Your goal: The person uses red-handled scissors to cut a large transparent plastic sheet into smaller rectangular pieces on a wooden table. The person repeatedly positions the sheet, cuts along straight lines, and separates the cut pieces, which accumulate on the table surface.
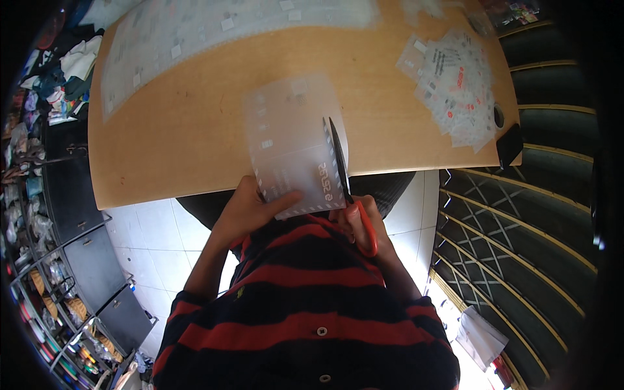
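A translucent plastic sheet (292,149) with white print and striped borders extends over the near edge of the wooden table. My left hand (257,207) grips its lower left corner, thumb on top and fingers underneath. Closed around the red handles of a pair of scissors (338,156) is my right hand (359,218). The dark blades point away from me and lie along the sheet's right side, slightly parted at the tips. Whether the blades have the plastic between them I cannot tell.
A long strip of joined clear sheets (214,32) covers the table's far left. On the right lies a loose pile of cut printed pieces (458,84), beside a black object (509,146) at the corner. Crowded shelves (58,279) stand left; a folding metal gate (494,227) stands right.
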